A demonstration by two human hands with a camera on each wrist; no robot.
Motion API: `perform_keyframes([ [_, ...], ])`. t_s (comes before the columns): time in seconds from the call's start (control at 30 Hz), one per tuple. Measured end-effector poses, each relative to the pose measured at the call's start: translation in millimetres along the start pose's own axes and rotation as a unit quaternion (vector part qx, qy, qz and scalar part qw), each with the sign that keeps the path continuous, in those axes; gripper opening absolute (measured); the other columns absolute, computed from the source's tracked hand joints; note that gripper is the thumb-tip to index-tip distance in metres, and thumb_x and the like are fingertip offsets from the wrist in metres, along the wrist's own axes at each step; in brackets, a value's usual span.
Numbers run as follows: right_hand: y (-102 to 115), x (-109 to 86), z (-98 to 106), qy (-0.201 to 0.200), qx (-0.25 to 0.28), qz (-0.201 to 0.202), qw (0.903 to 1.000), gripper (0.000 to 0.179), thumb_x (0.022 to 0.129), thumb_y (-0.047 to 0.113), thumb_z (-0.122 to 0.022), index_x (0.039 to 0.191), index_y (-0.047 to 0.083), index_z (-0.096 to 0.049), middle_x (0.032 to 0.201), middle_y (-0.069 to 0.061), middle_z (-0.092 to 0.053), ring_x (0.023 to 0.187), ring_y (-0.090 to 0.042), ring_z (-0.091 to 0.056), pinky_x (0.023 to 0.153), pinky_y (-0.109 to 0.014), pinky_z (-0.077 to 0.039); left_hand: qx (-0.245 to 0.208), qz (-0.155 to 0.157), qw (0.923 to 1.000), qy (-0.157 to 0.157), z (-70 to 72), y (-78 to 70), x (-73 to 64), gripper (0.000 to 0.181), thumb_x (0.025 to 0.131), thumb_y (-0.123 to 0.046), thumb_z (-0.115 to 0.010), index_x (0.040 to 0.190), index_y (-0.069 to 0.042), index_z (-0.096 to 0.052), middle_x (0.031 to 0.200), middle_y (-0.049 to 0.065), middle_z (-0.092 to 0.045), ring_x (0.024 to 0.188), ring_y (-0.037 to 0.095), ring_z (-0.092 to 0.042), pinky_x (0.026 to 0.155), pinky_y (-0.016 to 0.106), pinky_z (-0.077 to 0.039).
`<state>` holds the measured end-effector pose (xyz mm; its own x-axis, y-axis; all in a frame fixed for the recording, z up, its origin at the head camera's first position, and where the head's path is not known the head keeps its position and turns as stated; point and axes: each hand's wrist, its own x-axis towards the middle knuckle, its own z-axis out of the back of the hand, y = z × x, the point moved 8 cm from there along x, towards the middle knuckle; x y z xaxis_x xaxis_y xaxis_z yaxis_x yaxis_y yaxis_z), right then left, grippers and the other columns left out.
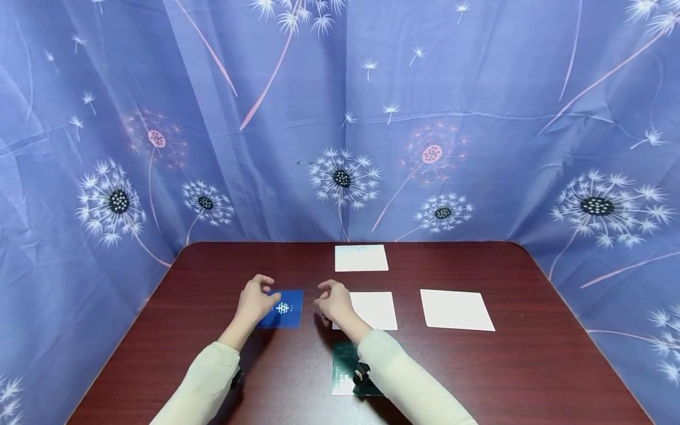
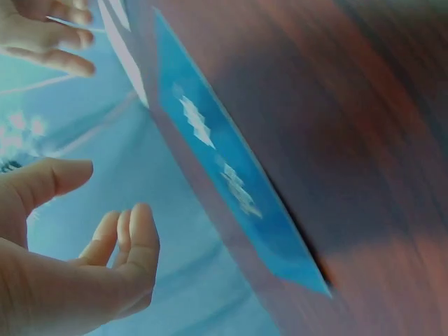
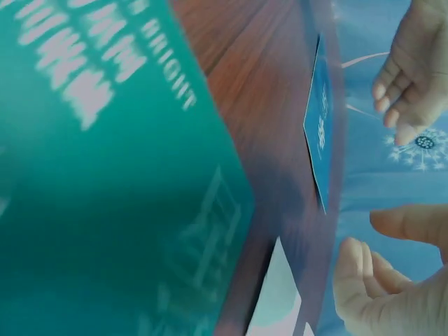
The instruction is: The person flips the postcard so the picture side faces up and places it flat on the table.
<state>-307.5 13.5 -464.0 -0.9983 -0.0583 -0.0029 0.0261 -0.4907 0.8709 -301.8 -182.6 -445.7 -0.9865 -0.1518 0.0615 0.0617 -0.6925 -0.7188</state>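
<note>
My left hand point(image 1: 255, 304) hovers over the left part of a blue card point(image 1: 290, 317) with white characters. Its fingers are loosely bent, with a gap between thumb and fingertips in the left wrist view. Above the left edge of a middle white card point(image 1: 375, 310) is my right hand point(image 1: 336, 302), fingers loosely curved and holding nothing. Under the right forearm lies a dark green card point(image 1: 343, 360) with pale lettering, partly hidden by the sleeve. The right wrist view shows that green card point(image 3: 119, 182) close up.
Another white card point(image 1: 361, 258) lies near the table's back edge, and one more white card point(image 1: 457, 310) lies to the right. The dark reddish wooden table point(image 1: 536, 366) meets a blue curtain point(image 1: 276, 177) with a dandelion print behind it.
</note>
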Motion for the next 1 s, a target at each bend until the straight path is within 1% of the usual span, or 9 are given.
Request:
perform_keyframes([
  [0.1, -1, -1.4, 8, 0.009, 0.017, 0.012, 0.9997, 0.030, 0.082, -0.002, -0.069, 0.111, -0.006, -0.063, 0.075, -0.007, -0.061, 0.059, -0.010, -0.052, 0.057, -0.025, -0.048, -0.048, -0.008, 0.9988, -0.003, -4.8, -14.8, -5.5, 0.038, 0.080, -0.007, -0.071, 0.115, 0.004, -0.059, 0.103, 0.022, -0.062, 0.093, 0.034, -0.060, 0.078, 0.046, -0.050],
  [0.23, -2, -2.8, 24, -0.004, 0.028, 0.033, 0.9990, 0.029, 0.082, -0.003, -0.068, 0.110, -0.008, -0.063, 0.081, -0.010, -0.064, 0.065, -0.014, -0.060, 0.055, -0.023, -0.049, -0.122, -0.017, 0.9924, 0.004, -14.4, -31.5, -12.6, 0.040, 0.083, -0.003, -0.069, 0.119, 0.006, -0.056, 0.108, 0.025, -0.062, 0.099, 0.037, -0.061, 0.078, 0.045, -0.052],
  [0.33, -6, -4.3, 39, -0.022, 0.028, 0.046, 0.9983, 0.027, 0.082, -0.004, -0.067, 0.108, -0.009, -0.064, 0.087, -0.016, -0.067, 0.074, -0.021, -0.066, 0.062, -0.027, -0.054, -0.167, -0.022, 0.9856, 0.012, -24.3, -40.9, -16.7, 0.041, 0.083, -0.001, -0.068, 0.121, 0.007, -0.055, 0.110, 0.026, -0.062, 0.102, 0.038, -0.061, 0.080, 0.043, -0.054],
  [0.5, -19, -9.3, 65, -0.037, 0.036, 0.037, 0.9980, 0.027, 0.085, -0.004, -0.065, 0.112, -0.009, -0.063, 0.102, -0.025, -0.067, 0.091, -0.033, -0.067, 0.075, -0.036, -0.057, -0.233, -0.006, 0.9710, 0.055, -46.3, -49.9, -22.5, 0.044, 0.084, 0.000, -0.065, 0.126, 0.009, -0.052, 0.116, 0.027, -0.061, 0.107, 0.038, -0.061, 0.084, 0.041, -0.054],
  [0.57, -27, -11.8, 75, -0.040, 0.041, 0.025, 0.9980, 0.029, 0.087, -0.002, -0.063, 0.116, -0.008, -0.062, 0.108, -0.026, -0.065, 0.096, -0.035, -0.066, 0.078, -0.038, -0.057, -0.249, 0.002, 0.9656, 0.075, -55.9, -51.9, -24.6, 0.046, 0.085, 0.001, -0.064, 0.129, 0.009, -0.049, 0.120, 0.028, -0.059, 0.109, 0.037, -0.060, 0.086, 0.041, -0.054],
  [0.67, -39, -14.6, 89, -0.045, 0.045, 0.008, 0.9979, 0.034, 0.089, 0.000, -0.062, 0.122, -0.008, -0.059, 0.115, -0.026, -0.063, 0.103, -0.037, -0.063, 0.083, -0.040, -0.055, -0.267, 0.005, 0.9590, 0.094, -67.6, -54.4, -26.5, 0.049, 0.086, 0.002, -0.062, 0.132, 0.011, -0.045, 0.124, 0.030, -0.055, 0.113, 0.039, -0.058, 0.090, 0.042, -0.052],
  [0.73, -48, -16.4, 96, -0.049, 0.051, -0.011, 0.9975, 0.037, 0.090, 0.002, -0.061, 0.126, -0.007, -0.057, 0.119, -0.025, -0.061, 0.107, -0.037, -0.061, 0.085, -0.042, -0.054, -0.272, 0.006, 0.9563, 0.107, -75.0, -55.6, -27.2, 0.051, 0.087, 0.001, -0.061, 0.133, 0.012, -0.042, 0.127, 0.031, -0.053, 0.117, 0.041, -0.055, 0.093, 0.044, -0.050],
  [0.87, -61, -20.2, 109, -0.059, 0.033, -0.028, 0.9973, 0.042, 0.091, 0.005, -0.060, 0.131, -0.006, -0.053, 0.124, -0.025, -0.059, 0.111, -0.038, -0.058, 0.088, -0.045, -0.052, -0.286, 0.017, 0.9489, 0.133, -88.5, -57.1, -29.6, 0.055, 0.088, 0.001, -0.059, 0.136, 0.014, -0.038, 0.132, 0.033, -0.048, 0.123, 0.044, -0.048, 0.098, 0.048, -0.046],
  [1.0, -71, -26.6, 118, -0.060, 0.019, -0.040, 0.9972, 0.045, 0.092, 0.006, -0.058, 0.134, -0.007, -0.050, 0.128, -0.027, -0.056, 0.116, -0.040, -0.055, 0.092, -0.048, -0.049, -0.295, 0.028, 0.9435, 0.148, -100.1, -56.4, -33.1, 0.058, 0.087, 0.001, -0.059, 0.137, 0.016, -0.035, 0.134, 0.035, -0.045, 0.125, 0.045, -0.045, 0.101, 0.049, -0.043],
])
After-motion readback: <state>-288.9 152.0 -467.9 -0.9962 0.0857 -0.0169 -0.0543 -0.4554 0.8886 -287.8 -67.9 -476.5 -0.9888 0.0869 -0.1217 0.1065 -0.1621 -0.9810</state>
